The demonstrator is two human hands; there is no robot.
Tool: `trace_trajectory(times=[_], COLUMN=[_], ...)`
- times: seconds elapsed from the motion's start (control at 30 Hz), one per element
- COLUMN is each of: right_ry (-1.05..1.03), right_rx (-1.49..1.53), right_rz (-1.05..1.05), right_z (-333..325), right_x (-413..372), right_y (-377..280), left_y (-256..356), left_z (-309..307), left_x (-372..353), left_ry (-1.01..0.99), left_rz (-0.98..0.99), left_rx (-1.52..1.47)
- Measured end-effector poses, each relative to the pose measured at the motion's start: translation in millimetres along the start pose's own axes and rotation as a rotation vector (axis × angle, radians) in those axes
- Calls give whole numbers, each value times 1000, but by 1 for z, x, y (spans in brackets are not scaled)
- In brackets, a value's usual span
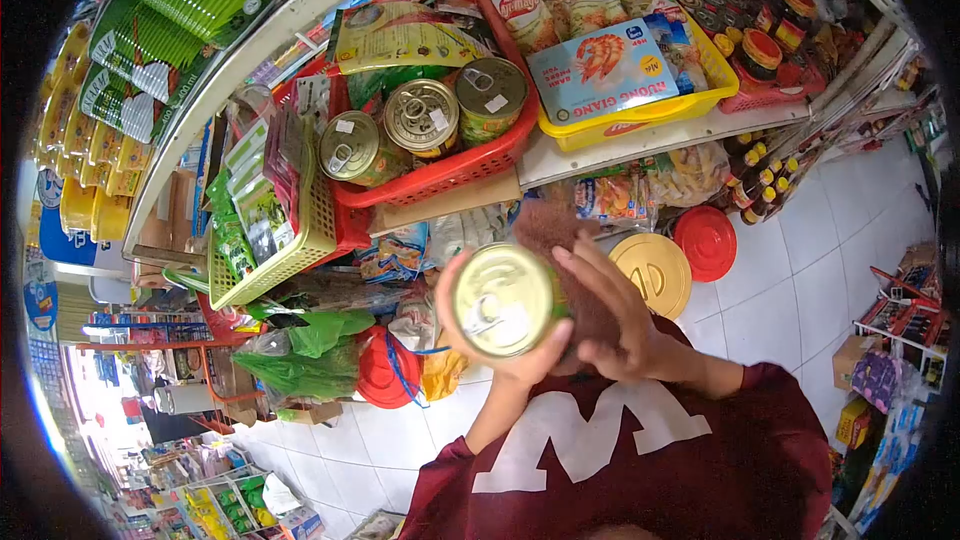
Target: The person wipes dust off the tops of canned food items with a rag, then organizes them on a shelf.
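Note:
A can (502, 300) with a pale gold pull-tab lid sits in my left hand (530, 365), whose fingers and thumb wrap round its side. The lid faces the camera. On the right, my right hand (640, 325) has its fingers partly bent over a brown cloth (590, 310), which lies between that hand and the can. Part of the cloth sticks out above the fingers. Above the hands, a red basket (440, 185) holds several upright cans and a yellow packet (405, 35).
On the shelf, a yellow basket (640, 125) holds packets and a blue box (603, 70); a pale yellow basket (275, 265) stands left. Below are a gold lid (650, 275), a red lid (705, 243) and green bags (300, 360). Green packs are stacked upper left.

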State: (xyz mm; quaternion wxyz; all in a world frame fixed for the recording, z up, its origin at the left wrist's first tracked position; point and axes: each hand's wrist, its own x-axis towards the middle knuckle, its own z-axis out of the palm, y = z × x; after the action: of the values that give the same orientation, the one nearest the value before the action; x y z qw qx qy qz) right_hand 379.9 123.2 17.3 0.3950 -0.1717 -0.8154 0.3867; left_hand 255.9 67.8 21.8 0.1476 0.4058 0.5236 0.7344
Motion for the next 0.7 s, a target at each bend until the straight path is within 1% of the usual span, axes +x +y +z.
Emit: trace_trajectory(times=[0.03,0.07,0.1,0.13,0.17,0.23,0.27,0.3,0.37,0.4,0.5,0.53,0.57,0.63,0.7], right_ry=[11,23,34,-28,-42,-66,-48,-44,-38,-87,-163,-232,-273,-433,-476], right_rx=[25,46,66,127,268,547,887,764,521,345,206,177,289,259,164], right_rz=[-34,-71,-109,-100,-48,65,299,246,141,126,60,43,65,89,90], right_z=[-1,-3,-7,-14,-18,-22,-18,-15,-9,-12,-6,-9,-8,-24,-35], right_x=[6,12,18,23,28,34,31,29,23,21,8,5,1,-1,9], right_y=[-4,-7,-7,-7,-3,0,-12,-9,4,1,3,3,6,4,0], left_y=[-8,-14,-12,-21,-30,-13,-2,-3,7,3,-6,-8,-9,-7,-6], left_z=[-2,1,3,-2,-7,-6,-4,-6,0,-4,-3,-2,-5,-4,-4], left_x=[-1,-9,-16,-22,-26,-29,-21,-16,-12,-9,3,8,11,17,16], left_ry=[-47,-14,-4,-107,-210,-173,-181,-187,-20,-3,59,83,68,103,56], left_rz=[76,-20,-242,-258,-273,-397,-435,-390,-420,-363,-134,-50,-33,-87,-76], left_rx=[84,-10,-159,-149,-140,-190,-209,-230,-287,-274,-216,-192,-123,-147,-72])
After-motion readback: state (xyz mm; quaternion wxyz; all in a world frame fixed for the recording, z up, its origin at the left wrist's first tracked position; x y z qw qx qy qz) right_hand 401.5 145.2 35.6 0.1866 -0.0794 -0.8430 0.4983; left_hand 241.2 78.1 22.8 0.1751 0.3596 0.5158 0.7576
